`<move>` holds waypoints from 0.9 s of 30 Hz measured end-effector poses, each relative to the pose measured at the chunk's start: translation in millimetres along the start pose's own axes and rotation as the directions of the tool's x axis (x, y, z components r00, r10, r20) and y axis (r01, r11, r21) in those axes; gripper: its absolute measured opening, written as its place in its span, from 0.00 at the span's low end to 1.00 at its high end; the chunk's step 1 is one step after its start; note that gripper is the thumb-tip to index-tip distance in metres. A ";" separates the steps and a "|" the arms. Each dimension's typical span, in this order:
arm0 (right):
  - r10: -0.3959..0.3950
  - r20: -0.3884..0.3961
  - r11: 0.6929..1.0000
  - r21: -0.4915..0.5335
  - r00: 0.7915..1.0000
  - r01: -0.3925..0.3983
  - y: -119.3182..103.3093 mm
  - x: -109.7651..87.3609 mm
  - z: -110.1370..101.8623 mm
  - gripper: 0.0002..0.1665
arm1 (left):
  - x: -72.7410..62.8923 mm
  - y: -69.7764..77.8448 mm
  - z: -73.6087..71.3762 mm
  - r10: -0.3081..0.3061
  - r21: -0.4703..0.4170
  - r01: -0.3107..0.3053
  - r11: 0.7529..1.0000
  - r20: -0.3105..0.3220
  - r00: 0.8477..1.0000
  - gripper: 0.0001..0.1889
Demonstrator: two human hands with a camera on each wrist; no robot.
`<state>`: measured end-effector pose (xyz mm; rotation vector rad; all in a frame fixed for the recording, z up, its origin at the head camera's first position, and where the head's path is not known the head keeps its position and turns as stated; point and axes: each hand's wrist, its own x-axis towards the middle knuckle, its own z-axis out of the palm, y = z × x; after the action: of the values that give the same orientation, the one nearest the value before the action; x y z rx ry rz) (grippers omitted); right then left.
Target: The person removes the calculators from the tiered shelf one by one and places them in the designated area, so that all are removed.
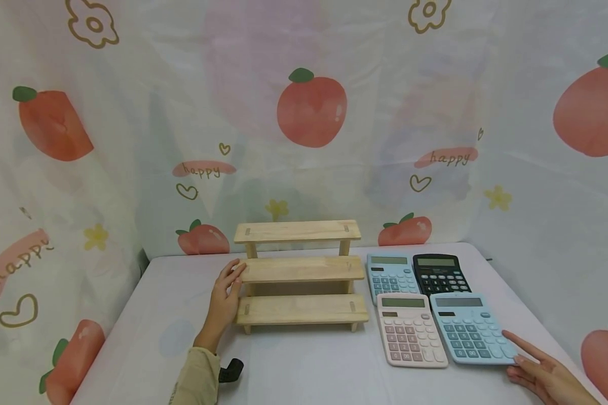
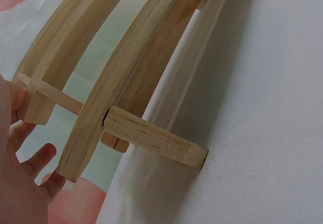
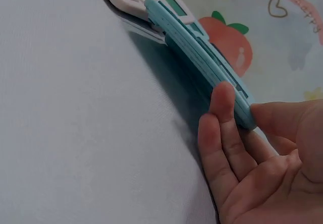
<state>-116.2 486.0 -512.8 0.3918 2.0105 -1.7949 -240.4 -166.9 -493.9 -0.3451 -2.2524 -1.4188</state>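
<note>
A three-tier wooden stand (image 1: 304,270) stands on the white table. At its left end, my left hand (image 1: 226,301) holds the middle step, fingers at the board's end; in the left wrist view that hand (image 2: 25,168) lies against the board ends. My right hand (image 1: 549,374) pinches the lower right corner of a light blue calculator (image 1: 471,326). From the right wrist the blue calculator (image 3: 202,57) appears edge-on and tilted, its near edge off the table, between thumb and fingers. A pink calculator (image 1: 410,332) lies left of it.
Behind those two lie another blue calculator (image 1: 392,275) and a black calculator (image 1: 441,274), packed close together right of the stand. A small black curved piece (image 1: 231,371) shows beside the left sleeve. A fruit-printed cloth (image 1: 334,180) hangs behind the table.
</note>
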 end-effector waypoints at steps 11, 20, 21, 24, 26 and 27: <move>0.022 -0.102 0.999 -0.045 0.995 -0.026 -0.4 3.4 4.3 0.47 | -0.2 1.4 0.3 0.020 0.001 -0.020 1.000 -0.008 1.000 0.19; -0.049 -0.136 0.989 -0.142 0.990 0.030 3.7 3.5 10.5 0.45 | -1.3 1.0 -0.3 0.010 0.004 -0.010 1.000 -0.002 1.000 0.19; -0.060 -0.135 0.986 -0.164 0.989 0.037 4.0 3.5 11.3 0.45 | -1.3 0.9 -0.3 0.000 -0.001 0.000 1.000 0.002 1.000 0.19; -0.067 -0.150 0.977 -0.212 0.986 0.034 4.0 4.0 14.0 0.45 | -1.3 0.7 -0.5 -0.008 -0.004 0.008 1.000 0.010 1.000 0.20; -0.048 -0.165 0.976 -0.216 0.985 0.012 3.3 4.3 15.9 0.46 | -0.9 0.6 -0.8 -0.009 -0.002 0.009 1.000 0.011 1.000 0.20; -0.037 -0.171 0.977 -0.214 0.985 -0.001 2.9 4.3 16.6 0.46 | -0.6 0.6 -0.9 -0.010 -0.002 0.010 1.000 0.011 1.000 0.20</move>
<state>-116.6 469.6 -518.8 0.4783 2.3065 -1.5806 -239.4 -167.5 -493.4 -0.3445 -2.2644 -1.4280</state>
